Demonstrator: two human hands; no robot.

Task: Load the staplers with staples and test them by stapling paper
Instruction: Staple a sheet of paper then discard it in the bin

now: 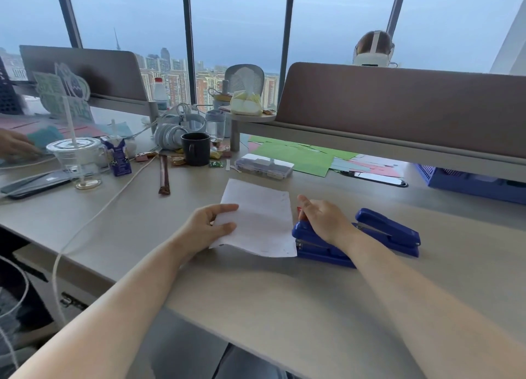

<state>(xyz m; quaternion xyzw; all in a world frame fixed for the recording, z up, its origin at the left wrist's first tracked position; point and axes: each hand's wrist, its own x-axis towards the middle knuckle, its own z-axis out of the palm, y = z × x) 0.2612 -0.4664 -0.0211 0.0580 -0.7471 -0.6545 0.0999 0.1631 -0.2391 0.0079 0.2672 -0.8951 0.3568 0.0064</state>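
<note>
A white sheet of paper lies on the desk, and my left hand pinches its left edge. The paper's near right corner reaches the mouth of a blue stapler. My right hand rests on top of that stapler, palm down, fingers over its front. A second blue stapler lies shut just to the right, touching the first. A clear plastic box of staples sits farther back, behind the paper.
A black mug, an iced-drink cup with a straw, a small carton, a phone and a white cable crowd the left. Green and pink sheets and a blue basket lie under the right divider. Another person's hand is at far left.
</note>
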